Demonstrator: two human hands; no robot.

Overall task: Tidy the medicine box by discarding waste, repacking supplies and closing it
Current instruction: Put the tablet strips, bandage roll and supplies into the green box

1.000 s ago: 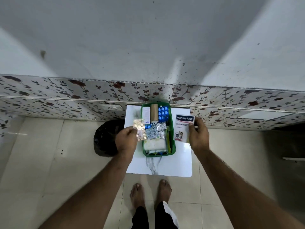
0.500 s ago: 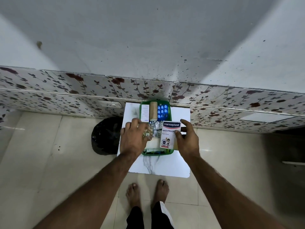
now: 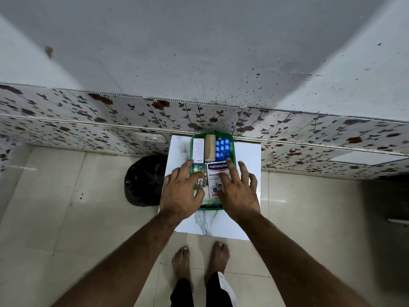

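A green medicine box [image 3: 232, 149] stands on a small white marble-pattern table [image 3: 245, 160]. At its far end lie a white carton [image 3: 198, 149], a tan bandage roll [image 3: 209, 147] and a blue blister pack [image 3: 222, 147]. A white Hansaplast box [image 3: 215, 173] lies flat on the supplies in the box's middle. My right hand [image 3: 238, 191] rests spread on it, fingers apart. My left hand [image 3: 181, 191] presses flat on clear pill strips [image 3: 199, 173] at the box's left side. The box's near half is hidden under both hands.
A black waste bag [image 3: 142, 180] sits on the tiled floor just left of the table. A floral-tiled wall base runs behind the table. My bare feet [image 3: 199, 262] stand at the table's near edge.
My right hand brought the Hansaplast box from the table's right side into the green box and laid it flat. My left hand lowered the pill strips into the box. Both hands now lie spread.
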